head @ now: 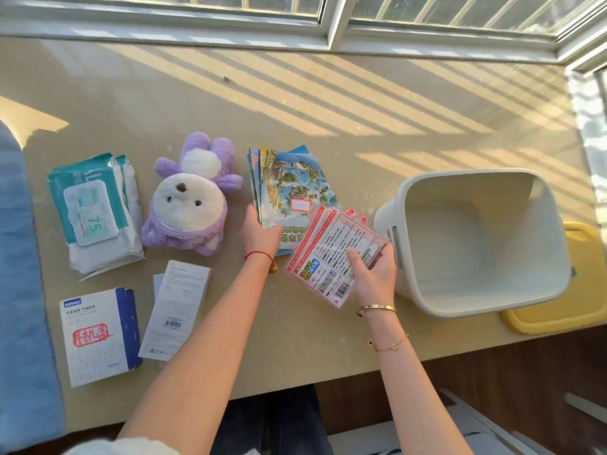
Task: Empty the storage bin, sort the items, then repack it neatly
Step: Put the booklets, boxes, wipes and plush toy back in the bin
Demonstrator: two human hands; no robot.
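Note:
The white storage bin (427, 300) stands empty at the right of the table. My right hand (374, 267) grips a fanned stack of red-edged plastic packets (328, 254) just left of the bin. My left hand (259, 234) rests on the near left corner of a stack of blue picture notebooks (295, 182), fingers curled over its edge. Left of them lie a purple and white plush toy (190, 198), wet wipe packs (95, 211), a white and blue box (95, 333) and two grey flat boxes (177, 310).
A yellow lid (565, 307) lies under the bin's right side at the table's near edge. A blue cloth (19, 290) covers the far left. Window frames (331, 24) run along the back of the beige table (328, 100).

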